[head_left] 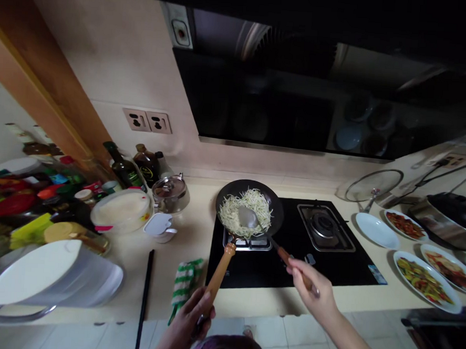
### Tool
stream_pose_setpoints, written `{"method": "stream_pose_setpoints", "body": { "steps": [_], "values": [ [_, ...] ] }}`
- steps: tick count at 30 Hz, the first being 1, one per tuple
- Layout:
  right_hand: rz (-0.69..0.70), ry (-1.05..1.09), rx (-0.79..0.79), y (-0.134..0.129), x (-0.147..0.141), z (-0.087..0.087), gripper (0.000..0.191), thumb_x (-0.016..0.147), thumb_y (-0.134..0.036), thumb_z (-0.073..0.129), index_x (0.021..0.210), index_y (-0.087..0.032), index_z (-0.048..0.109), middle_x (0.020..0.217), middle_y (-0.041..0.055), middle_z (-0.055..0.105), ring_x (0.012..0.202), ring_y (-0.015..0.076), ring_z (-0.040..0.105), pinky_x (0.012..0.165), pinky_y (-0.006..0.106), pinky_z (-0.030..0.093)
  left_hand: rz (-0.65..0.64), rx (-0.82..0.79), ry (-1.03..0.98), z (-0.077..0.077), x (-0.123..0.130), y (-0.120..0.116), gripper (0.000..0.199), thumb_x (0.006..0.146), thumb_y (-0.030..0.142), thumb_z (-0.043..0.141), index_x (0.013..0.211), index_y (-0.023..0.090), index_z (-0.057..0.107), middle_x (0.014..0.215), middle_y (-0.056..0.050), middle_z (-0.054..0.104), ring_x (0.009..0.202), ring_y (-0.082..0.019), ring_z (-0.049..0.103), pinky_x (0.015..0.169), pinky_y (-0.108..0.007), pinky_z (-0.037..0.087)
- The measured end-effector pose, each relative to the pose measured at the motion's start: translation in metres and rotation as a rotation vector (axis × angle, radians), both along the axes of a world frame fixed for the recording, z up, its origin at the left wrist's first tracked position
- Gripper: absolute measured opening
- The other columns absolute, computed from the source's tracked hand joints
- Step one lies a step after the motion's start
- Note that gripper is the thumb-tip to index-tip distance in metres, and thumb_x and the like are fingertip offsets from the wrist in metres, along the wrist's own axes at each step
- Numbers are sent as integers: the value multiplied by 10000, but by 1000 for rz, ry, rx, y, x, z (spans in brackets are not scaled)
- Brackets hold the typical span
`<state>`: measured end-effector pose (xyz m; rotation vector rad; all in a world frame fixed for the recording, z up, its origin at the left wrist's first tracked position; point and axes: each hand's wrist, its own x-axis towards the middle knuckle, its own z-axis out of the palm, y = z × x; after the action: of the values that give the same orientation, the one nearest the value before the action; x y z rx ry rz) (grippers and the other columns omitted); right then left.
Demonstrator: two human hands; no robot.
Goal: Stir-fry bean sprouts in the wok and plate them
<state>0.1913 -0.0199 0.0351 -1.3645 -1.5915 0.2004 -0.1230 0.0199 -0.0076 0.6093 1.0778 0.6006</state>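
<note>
Now gripping wok handle with left hand, lower centre, likely for steadiness; clasping ladle with right hand, lower right, apparently to reach pale shreds.

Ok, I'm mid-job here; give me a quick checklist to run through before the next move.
1. Left hand gripping the wok handle: ok.
2. Right hand gripping the ladle by its handle: ok.
3. Ladle head inside the wok, among the pale shreds: ok.
4. Wok over the left burner: ok.
5. Flame lit beneath: cannot tell, hidden by the wok.
6. Striped cloth off the hob: ok, but close beside it.
</note>
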Motion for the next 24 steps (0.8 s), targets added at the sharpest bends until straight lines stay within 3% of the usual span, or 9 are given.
{"method": "stream_pose_setpoints", "body": {
  "steps": [5, 9, 11, 15, 18, 21, 24],
  "values": [
    [-214, 116, -27, 36, 13, -27, 212, 874, -288, 585, 1050, -187, 646, 946, 98, 728, 762, 212, 727, 700, 324, 617, 5, -7, 24, 3, 2, -1, 407, 685, 569, 700, 877, 222, 607, 648, 13, 564, 476, -63, 418, 425, -167, 273],
    [-185, 345, -157, 44, 5, -25, 252, 913, -369, 517, 1018, -174, 635, 826, 74, 730, 708, 214, 732, 634, 306, 622, 24, -13, -5, 1, 2, -1, 411, 691, 554, 707, 908, 215, 618, 643, 9, 561, 484, -63, 416, 435, -166, 284],
    [-150, 327, -164, 44, 5, -19, 247, 903, -372, 536, 1005, -176, 646, 861, 79, 731, 719, 214, 732, 650, 308, 621, 24, -20, -7, 1, 2, -2, 395, 693, 547, 711, 885, 215, 614, 640, 10, 560, 484, -59, 414, 438, -161, 281],
    [-197, 140, -11, 60, 16, -23, 259, 865, -367, 591, 1015, -171, 669, 985, 116, 722, 795, 228, 729, 748, 350, 610, 56, -50, 10, 2, 3, -3, 394, 672, 528, 734, 900, 229, 617, 650, 1, 575, 497, -72, 441, 447, -168, 311],
    [-224, 200, -30, 71, 17, -29, 260, 894, -364, 544, 1009, -158, 652, 949, 118, 727, 747, 221, 732, 683, 338, 622, 72, -46, 7, 4, 5, -2, 415, 650, 537, 746, 900, 229, 625, 643, 2, 569, 493, -72, 432, 443, -169, 309],
    [-128, 228, -45, 57, 10, -15, 204, 901, -306, 540, 1007, -167, 647, 944, 104, 728, 733, 213, 733, 656, 321, 627, 69, -38, 8, 4, 6, -1, 427, 625, 556, 752, 866, 227, 624, 633, 6, 565, 481, -65, 417, 437, -165, 295],
    [3, 58, 36, 22, 1, 11, 220, 869, -189, 572, 1075, -206, 647, 983, 87, 726, 777, 210, 730, 698, 315, 622, 76, -61, 13, 3, 5, 0, 432, 606, 548, 765, 866, 233, 625, 630, 4, 570, 482, -70, 422, 438, -169, 297]
  ]
}}
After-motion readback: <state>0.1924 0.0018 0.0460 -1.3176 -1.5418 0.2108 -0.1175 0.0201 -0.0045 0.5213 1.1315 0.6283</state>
